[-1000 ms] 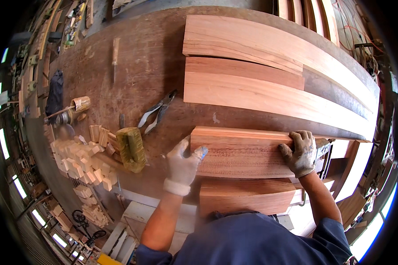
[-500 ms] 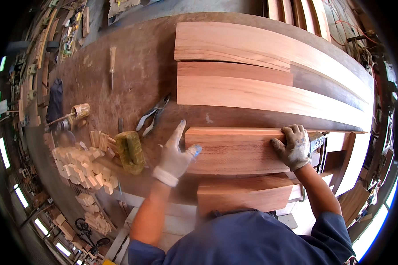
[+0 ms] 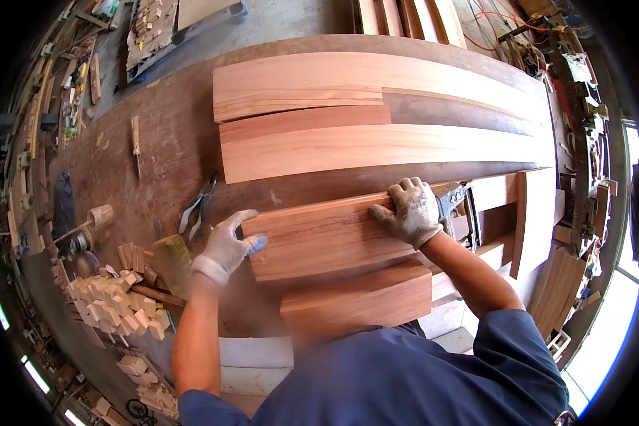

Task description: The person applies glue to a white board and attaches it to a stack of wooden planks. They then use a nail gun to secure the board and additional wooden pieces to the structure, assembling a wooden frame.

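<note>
A reddish-brown wooden board (image 3: 319,238) lies in front of me on the workbench. My left hand (image 3: 222,250), in a whitish work glove with blue at a fingertip, grips its left end, with one finger along the far corner and another on the face. My right hand (image 3: 413,213), in a stained glove, holds the board near its right end, fingers bent over the far edge. Just right of that hand is a grey metal tool (image 3: 449,201), partly hidden. A shorter wooden block (image 3: 362,295) sits nearer to my body.
Long pale boards (image 3: 319,153) lie across the far side of the brown workbench (image 3: 177,135). Pliers (image 3: 197,207), a chisel (image 3: 135,145) and a mallet (image 3: 101,216) are on the left. Small wood pieces (image 3: 113,302) are piled nearby. A wooden frame (image 3: 527,220) stands right.
My left hand has closed in on the board's left end, from beside it to touching it. My right hand keeps its place on the board. The whole view has shifted and turned slightly.
</note>
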Available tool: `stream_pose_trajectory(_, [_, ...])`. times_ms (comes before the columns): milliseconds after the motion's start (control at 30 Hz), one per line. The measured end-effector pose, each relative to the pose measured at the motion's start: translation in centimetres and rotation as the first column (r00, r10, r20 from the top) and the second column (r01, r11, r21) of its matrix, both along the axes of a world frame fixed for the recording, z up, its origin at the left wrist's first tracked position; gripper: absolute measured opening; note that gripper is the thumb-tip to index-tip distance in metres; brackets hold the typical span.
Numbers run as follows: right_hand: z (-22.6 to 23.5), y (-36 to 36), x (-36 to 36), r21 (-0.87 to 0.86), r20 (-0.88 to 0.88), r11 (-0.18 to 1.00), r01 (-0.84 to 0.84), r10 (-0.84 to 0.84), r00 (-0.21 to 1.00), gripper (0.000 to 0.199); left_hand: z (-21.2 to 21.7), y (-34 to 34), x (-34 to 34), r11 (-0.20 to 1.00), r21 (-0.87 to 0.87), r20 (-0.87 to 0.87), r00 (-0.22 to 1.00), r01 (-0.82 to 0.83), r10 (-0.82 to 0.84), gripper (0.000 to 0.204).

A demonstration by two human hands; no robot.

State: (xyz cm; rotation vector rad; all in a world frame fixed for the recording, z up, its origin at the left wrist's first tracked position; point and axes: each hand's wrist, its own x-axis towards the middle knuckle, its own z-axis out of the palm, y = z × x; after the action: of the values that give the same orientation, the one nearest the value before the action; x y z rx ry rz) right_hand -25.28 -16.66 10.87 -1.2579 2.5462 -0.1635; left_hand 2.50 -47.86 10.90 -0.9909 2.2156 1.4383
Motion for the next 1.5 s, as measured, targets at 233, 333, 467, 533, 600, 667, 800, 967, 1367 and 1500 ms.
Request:
stream_pose_trajectory(233, [-0.3,0.3,0.1,-0.029,-0.032,0.999,-0.028,0.027,0.999,0.056,-0.1,0.0,0.5,1.0,-0.01,0.006,1.0,0.007,-0.007,0.062])
stream_pose_trajectory(333, [-0.3,0.2,0.3,-0.011,-0.018,1.0,-0.015,0.015,1.0,0.054,0.2,0.1,0.2,0.999,-0.031,0.018,1.0,0.006,-0.005,0.062])
stream_pose_trajectory(467, [0.4,-0.2,0.5,0.02,0.022,1.0,0.004,-0.004,1.0,0.053,0.9,0.0,0.0,1.0,-0.018,0.03,0.999,0.015,-0.015,0.062])
stream_pose_trajectory(533, [0.8,0.8,0.0,-0.089,0.021,0.996,-0.018,0.02,1.0,0.054,0.2,-0.3,0.1,0.999,0.005,0.025,0.999,0.036,-0.036,0.064])
stream_pose_trajectory(600, [2.1,3.0,-0.4,-0.304,-0.153,0.953,-0.004,-0.045,0.987,0.053,1.3,-0.2,-0.4,0.995,-0.023,0.083,0.992,0.101,-0.099,0.067])
stream_pose_trajectory(667, [3.7,6.2,-0.8,-0.318,-0.086,0.934,0.162,-0.199,0.976,0.042,-0.8,-0.1,1.2,0.992,-0.093,-0.05,0.995,0.084,-0.089,0.069])
stream_pose_trajectory(800, [2.4,14.6,0.1,-0.07,-0.032,0.9,0.43,-0.433,0.901,0.052,0.5,-1.1,-0.5,0.982,0.179,0.058,0.996,0.063,-0.075,0.066])
stream_pose_trajectory(967, [0.2,16.4,2.7,0.116,-0.014,0.856,0.503,-0.505,0.863,0.104,0.9,-1.0,-0.5,0.989,0.142,0.066,0.996,0.047,-0.057,0.056])
stream_pose_trajectory(1367, [4.2,19.7,-0.8,-0.224,-0.123,0.918,0.327,-0.36,0.925,0.069,-1.9,4.1,3.5,0.922,-0.09,-0.2,0.914,-0.376,0.353,0.084])
stream_pose_trajectory(1500, [16.9,10.0,0.9,-0.312,0.541,0.742,0.593,-0.374,0.753,0.021,-2.7,7.4,4.9,0.818,0.003,-0.31,0.777,-0.575,0.547,0.081])
